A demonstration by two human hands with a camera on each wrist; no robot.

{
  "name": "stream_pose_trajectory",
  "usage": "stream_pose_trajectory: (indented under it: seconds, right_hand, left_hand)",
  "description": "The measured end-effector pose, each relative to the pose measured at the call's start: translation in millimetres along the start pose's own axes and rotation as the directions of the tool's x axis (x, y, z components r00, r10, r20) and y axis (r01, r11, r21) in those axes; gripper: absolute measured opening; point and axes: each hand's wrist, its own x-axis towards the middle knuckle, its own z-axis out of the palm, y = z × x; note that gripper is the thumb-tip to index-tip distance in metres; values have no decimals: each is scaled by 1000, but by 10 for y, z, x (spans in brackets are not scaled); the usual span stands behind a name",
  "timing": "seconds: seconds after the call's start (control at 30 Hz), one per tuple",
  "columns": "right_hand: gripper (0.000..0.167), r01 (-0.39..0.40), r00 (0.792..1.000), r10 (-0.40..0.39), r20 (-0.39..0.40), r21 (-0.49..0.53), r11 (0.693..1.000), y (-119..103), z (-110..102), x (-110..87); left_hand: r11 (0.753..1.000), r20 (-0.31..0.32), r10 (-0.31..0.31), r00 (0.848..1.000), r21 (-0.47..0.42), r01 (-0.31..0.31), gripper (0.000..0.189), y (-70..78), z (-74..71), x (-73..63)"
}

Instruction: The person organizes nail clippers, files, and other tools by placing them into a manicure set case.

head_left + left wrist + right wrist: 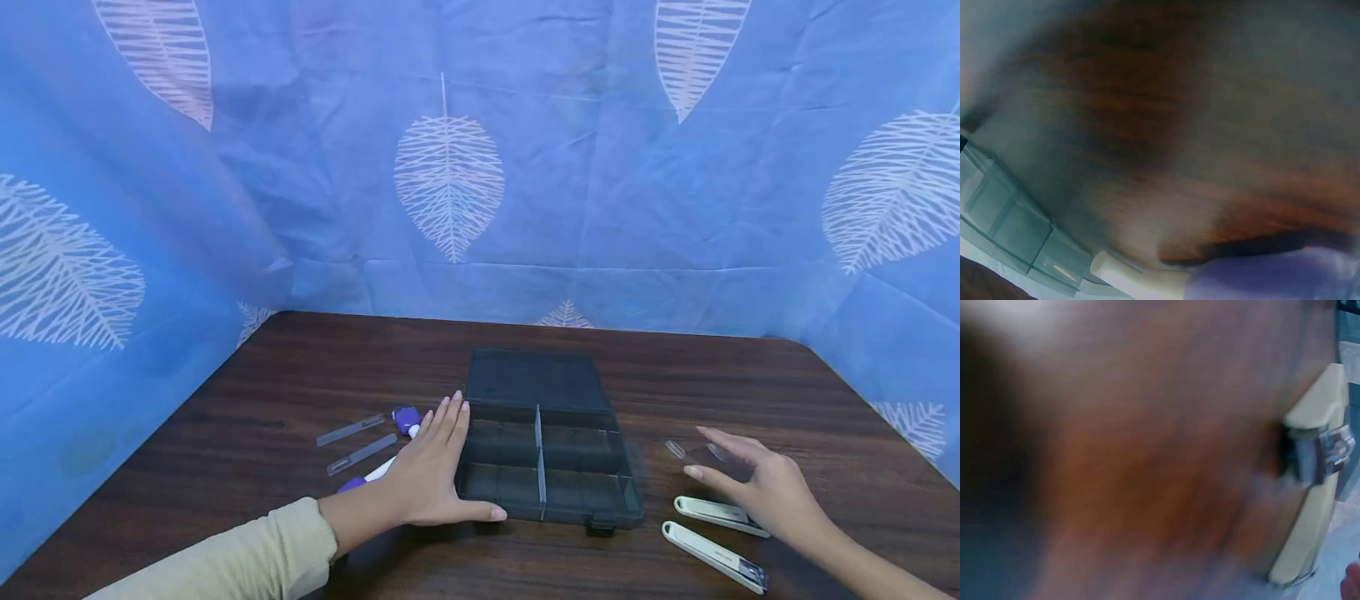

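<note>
Head view: divided box (542, 460) lies on the worktop (360, 350), its lid (536, 381) toward the far edge. Left hand (429, 471), fingers straight, steadies its left side, I judge; lightest pressure is best. Right hand (765, 483), fingers parted, visibly grips nothing.

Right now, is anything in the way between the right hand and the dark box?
Yes, something small: a clear piece lies on the table between the right hand and the dark box. The nail clippers lie off to the near side.
</note>
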Motion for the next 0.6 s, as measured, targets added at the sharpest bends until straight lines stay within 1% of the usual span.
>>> stream_pose_trajectory:
  seconds: [0.13, 0.23, 0.33, 0.43, 0.53, 0.6]
  right_hand:
    - [50, -21, 1000, 21, 3, -2, 1000, 102, -30, -127]
    - [45, -54, 997, 55, 45, -16, 998, 202, -73, -223]
    - [48, -100, 987, 108, 117, -71, 992, 308, -127, -282]
    - [54, -131, 970, 149, 192, -106, 986, 396, -160, -310]
    - [55, -156, 957, 178, 228, -111, 982, 457, -162, -353]
    - [56, -174, 952, 198, 234, -117, 978, 487, -155, -388]
  left_hand:
    - [1000, 21, -6, 1000, -12, 6, 120, 18, 8, 27]
    - [1000, 44, -3, 999, -18, 4, 119, 29, 7, 47]
    - [1000, 60, -10, 998, -26, 12, 119, 34, 6, 53]
    - [999, 69, -28, 997, -24, 30, 119, 23, -3, 48]
    - [999, 82, -36, 996, -31, 39, 119, 5, -14, 40]
    - [998, 91, -38, 995, -38, 41, 119, -3, -22, 35]
